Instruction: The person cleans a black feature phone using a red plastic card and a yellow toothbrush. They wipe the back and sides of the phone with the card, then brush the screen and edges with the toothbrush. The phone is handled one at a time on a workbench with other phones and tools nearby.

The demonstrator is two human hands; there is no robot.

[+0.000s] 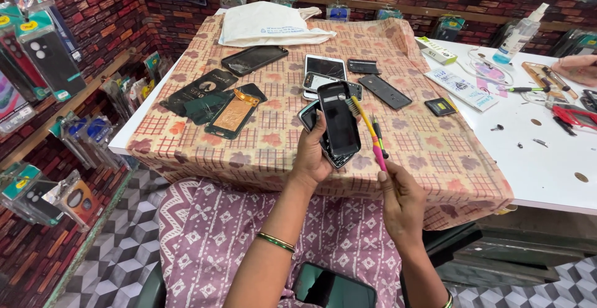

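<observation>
A black phone point(339, 121) is held upright in the left hand point(313, 152), above the near edge of the counter point(547, 165); the grip is closed round its lower part, with a second phone body point(309, 114) clamped behind it. A toothbrush point(367, 128) with a yellow and pink handle is held in the right hand point(401, 199), the grip shut on the pink end; its head is laid against the top right corner of the phone. A patterned cloth point(429, 152) is spread over the counter. On it are seen a copper-backed phone point(233, 116), a dark screen point(254, 59), a cracked white phone point(324, 68) and a flat black panel point(385, 91). A white bag point(267, 25) is laid at the far edge. On the bare counter to the right, a spray bottle point(521, 33) and red pliers point(575, 116) are seen. Another phone point(333, 286) is rested on the lap.
</observation>
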